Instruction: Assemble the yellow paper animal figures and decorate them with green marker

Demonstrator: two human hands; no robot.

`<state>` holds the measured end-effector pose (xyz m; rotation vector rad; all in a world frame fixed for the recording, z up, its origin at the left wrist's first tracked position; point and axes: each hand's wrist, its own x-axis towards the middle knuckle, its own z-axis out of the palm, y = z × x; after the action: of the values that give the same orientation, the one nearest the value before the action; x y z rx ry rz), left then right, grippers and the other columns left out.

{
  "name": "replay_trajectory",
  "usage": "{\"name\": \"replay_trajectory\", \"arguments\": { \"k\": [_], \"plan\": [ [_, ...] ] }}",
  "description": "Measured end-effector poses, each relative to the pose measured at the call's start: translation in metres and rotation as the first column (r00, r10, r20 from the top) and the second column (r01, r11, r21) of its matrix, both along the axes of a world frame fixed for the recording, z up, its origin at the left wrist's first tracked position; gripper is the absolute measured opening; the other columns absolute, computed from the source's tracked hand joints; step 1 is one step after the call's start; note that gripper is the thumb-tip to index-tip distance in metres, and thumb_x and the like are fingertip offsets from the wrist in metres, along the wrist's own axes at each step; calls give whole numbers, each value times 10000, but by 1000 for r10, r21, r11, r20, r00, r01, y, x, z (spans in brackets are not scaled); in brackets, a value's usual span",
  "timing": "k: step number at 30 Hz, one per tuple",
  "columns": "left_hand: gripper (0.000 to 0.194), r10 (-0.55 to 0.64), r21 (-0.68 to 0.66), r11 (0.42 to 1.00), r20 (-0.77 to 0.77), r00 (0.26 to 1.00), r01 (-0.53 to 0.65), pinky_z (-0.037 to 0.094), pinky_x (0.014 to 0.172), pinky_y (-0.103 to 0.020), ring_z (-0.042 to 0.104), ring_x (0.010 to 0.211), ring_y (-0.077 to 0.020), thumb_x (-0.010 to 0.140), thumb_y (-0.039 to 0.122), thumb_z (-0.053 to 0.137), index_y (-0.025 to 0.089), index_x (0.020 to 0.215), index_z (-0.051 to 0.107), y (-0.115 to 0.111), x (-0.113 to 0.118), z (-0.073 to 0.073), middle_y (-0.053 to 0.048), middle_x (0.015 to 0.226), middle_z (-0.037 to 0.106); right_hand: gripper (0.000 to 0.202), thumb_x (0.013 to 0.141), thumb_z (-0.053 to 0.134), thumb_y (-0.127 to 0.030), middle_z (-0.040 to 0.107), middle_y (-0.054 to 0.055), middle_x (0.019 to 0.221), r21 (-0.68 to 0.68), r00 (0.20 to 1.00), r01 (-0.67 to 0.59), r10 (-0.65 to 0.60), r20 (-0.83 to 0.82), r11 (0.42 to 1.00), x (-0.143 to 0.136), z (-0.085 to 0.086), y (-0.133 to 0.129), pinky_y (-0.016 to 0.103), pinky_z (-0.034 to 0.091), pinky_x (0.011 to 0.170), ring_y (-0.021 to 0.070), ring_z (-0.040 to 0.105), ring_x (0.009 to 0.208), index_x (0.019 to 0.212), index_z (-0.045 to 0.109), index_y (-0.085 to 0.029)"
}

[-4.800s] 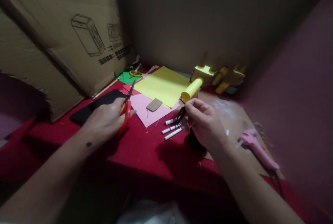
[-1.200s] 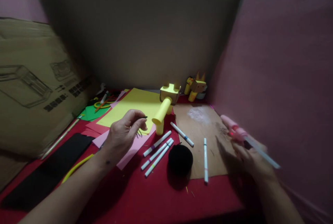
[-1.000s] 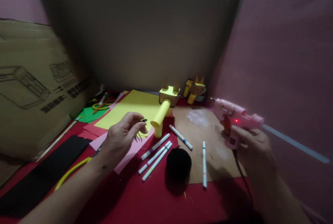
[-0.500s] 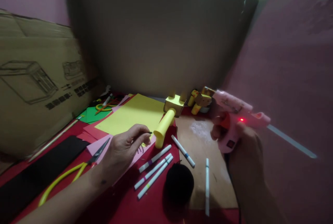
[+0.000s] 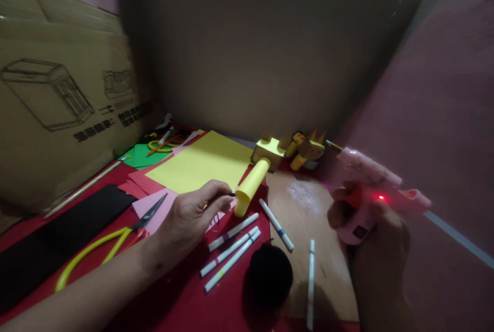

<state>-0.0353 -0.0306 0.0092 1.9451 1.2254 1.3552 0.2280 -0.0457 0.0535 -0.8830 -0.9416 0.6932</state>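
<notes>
One black ball [image 5: 271,275] sits by the left edge of one brown board [image 5: 328,265]. Around the ball lie five white markers [image 5: 229,251]: three to its left, one behind, one to its right. Behind and left of it, the left hand [image 5: 200,213] pinches one tiny black piece [image 5: 232,194], thumb and forefinger nearly together. Right of it, the right hand [image 5: 380,249] is curled round one pink glue gun [image 5: 370,168], with one glue stick [image 5: 459,239] in its rear. Two yellow figures [image 5: 252,180] stand beyond the ball.

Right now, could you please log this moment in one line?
left hand: pinching small dark piece; right hand: gripping pink glue gun, red light lit; nearby: black ball
</notes>
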Motion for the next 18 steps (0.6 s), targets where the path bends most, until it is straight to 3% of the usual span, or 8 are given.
{"name": "replay_trajectory", "arguments": {
  "k": [6,9,14,18],
  "plan": [
    [102,14,-21,1000,39,999,-13,524,635,-192,657,644,-102,926,291,563,215,916,631,-1,2,0,39,715,686,243,831,574,-330,719,66,763,-71,991,-45,54,125,996,2,-13,-3,226,356,380,148,623,545,921,726,-163],
    [89,22,-27,999,48,999,-20,531,638,-180,660,640,-98,920,283,569,216,907,627,-1,4,2,44,705,689,213,821,627,-339,729,66,773,-130,970,-128,152,189,983,5,-22,-4,238,379,376,140,588,498,908,738,-179],
    [77,30,-29,999,32,999,-29,531,624,-185,660,632,-102,912,258,565,211,916,626,0,5,3,37,700,698,211,840,687,-400,621,16,538,-288,837,-312,406,367,905,10,-30,-6,249,337,357,127,474,400,827,754,-200],
    [98,32,-41,999,12,999,-32,531,622,-216,656,624,-117,923,279,547,214,928,620,0,4,1,31,696,699,256,850,675,-441,598,10,518,-371,755,-359,500,424,857,7,-30,-7,237,315,357,118,457,398,786,758,-207]
  ]
}}
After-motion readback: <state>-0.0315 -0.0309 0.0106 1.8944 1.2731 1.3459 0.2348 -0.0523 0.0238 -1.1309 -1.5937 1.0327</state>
